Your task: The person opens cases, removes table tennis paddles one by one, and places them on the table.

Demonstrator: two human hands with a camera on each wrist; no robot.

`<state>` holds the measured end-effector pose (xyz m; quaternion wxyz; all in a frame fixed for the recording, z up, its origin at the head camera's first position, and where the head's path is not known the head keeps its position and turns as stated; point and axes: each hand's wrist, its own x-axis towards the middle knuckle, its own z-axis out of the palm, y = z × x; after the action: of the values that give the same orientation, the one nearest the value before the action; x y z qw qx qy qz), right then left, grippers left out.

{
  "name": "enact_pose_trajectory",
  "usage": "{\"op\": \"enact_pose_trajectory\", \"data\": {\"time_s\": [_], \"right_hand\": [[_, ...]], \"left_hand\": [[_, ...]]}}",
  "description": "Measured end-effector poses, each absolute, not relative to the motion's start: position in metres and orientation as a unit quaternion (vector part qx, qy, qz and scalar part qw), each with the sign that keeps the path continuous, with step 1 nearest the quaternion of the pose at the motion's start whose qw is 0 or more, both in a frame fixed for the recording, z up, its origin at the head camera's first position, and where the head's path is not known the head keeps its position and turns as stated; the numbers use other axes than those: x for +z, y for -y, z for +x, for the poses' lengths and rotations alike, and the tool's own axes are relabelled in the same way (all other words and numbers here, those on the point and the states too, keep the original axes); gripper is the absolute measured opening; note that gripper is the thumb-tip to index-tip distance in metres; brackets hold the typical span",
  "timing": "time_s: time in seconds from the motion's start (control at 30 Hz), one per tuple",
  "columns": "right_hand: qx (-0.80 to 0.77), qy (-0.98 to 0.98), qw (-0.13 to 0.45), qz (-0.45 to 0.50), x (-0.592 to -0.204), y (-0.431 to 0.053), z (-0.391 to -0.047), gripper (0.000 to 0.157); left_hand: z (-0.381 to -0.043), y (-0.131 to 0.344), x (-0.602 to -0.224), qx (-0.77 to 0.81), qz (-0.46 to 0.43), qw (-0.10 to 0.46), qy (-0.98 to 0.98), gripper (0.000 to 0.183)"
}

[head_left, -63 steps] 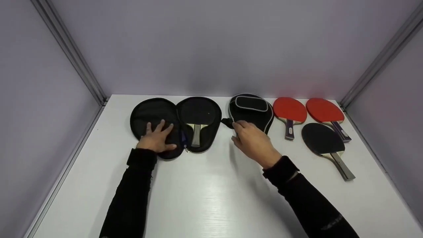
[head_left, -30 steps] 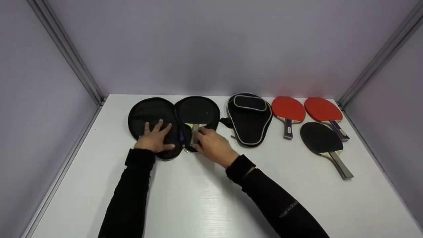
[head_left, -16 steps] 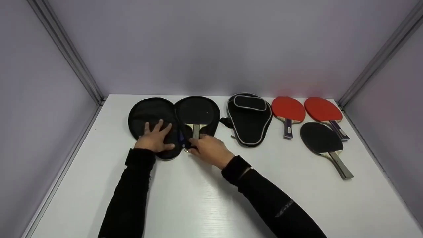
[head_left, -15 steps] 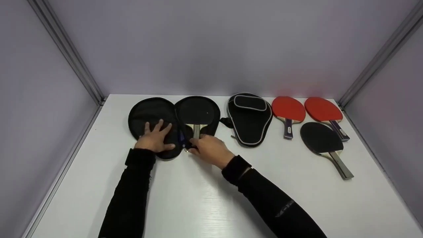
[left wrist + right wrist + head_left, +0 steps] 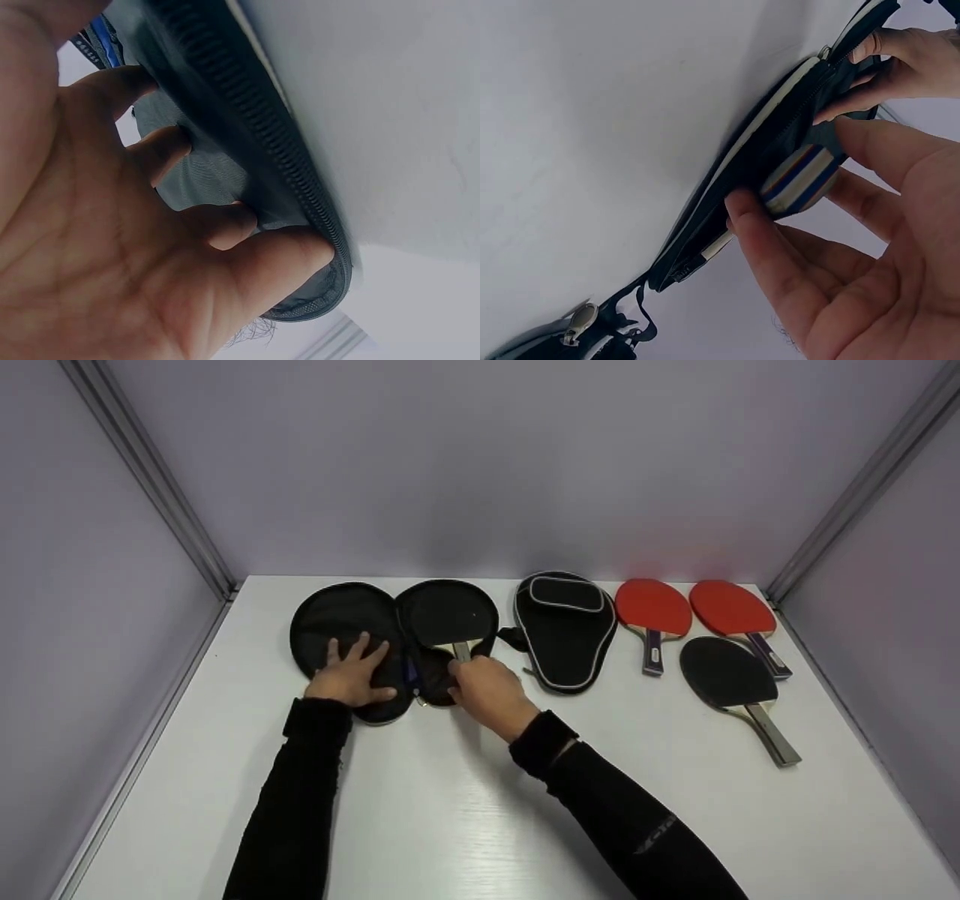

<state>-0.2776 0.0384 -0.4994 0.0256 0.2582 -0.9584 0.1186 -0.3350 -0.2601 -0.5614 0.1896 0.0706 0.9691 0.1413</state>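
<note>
A black zippered paddle case lies spread out flat in two halves on the white table. My left hand rests on its left half with the fingers spread; in the left wrist view the fingertips touch the dark lining beside the zipper. In the right half sits a table tennis paddle with black rubber. My right hand holds its handle, hiding the lower part. The right wrist view shows the striped butt of the handle between thumb and fingers.
Right of the open case is a closed black case with white piping. Beyond it lie two red paddles and another black paddle. Grey walls stand behind and at both sides.
My right hand has moved left from the closed case to the paddle in the open case. The paddle's handle has swung a little to the right. The left hand has stayed put.
</note>
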Motion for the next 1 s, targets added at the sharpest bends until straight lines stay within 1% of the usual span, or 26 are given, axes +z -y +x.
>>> {"op": "enact_pose_trajectory", "data": {"time_s": [0.17,0.3,0.37,0.53,0.7,0.77,0.9,1.0], "right_hand": [[0.104,0.962,0.052,0.246,-0.497,-0.044,-0.279,0.016],[0.088,0.964,0.086,0.235,-0.494,-0.048,-0.279,0.008],[0.076,0.963,0.107,0.235,-0.493,-0.05,-0.279,0.008],[0.062,0.958,0.146,0.237,-0.485,-0.058,-0.281,0.016],[0.085,0.957,0.162,0.227,-0.475,-0.068,-0.283,0.035],[0.097,0.956,0.165,0.224,-0.471,-0.071,-0.283,0.04],[0.122,0.953,0.168,0.223,-0.463,-0.078,-0.283,0.043],[0.145,0.945,0.181,0.228,-0.457,-0.083,-0.281,0.039]], "left_hand": [[-0.335,0.26,-0.562,0.141,0.07,0.189,-0.969,0.101],[-0.335,0.26,-0.562,0.141,0.069,0.191,-0.969,0.101],[-0.335,0.26,-0.562,0.141,0.07,0.19,-0.969,0.101],[-0.335,0.26,-0.563,0.143,0.07,0.185,-0.97,0.101],[-0.334,0.261,-0.564,0.144,0.071,0.18,-0.97,0.1],[-0.335,0.261,-0.565,0.145,0.072,0.178,-0.971,0.1],[-0.336,0.261,-0.566,0.147,0.073,0.175,-0.971,0.1],[-0.336,0.261,-0.566,0.146,0.076,0.175,-0.971,0.101]]}}
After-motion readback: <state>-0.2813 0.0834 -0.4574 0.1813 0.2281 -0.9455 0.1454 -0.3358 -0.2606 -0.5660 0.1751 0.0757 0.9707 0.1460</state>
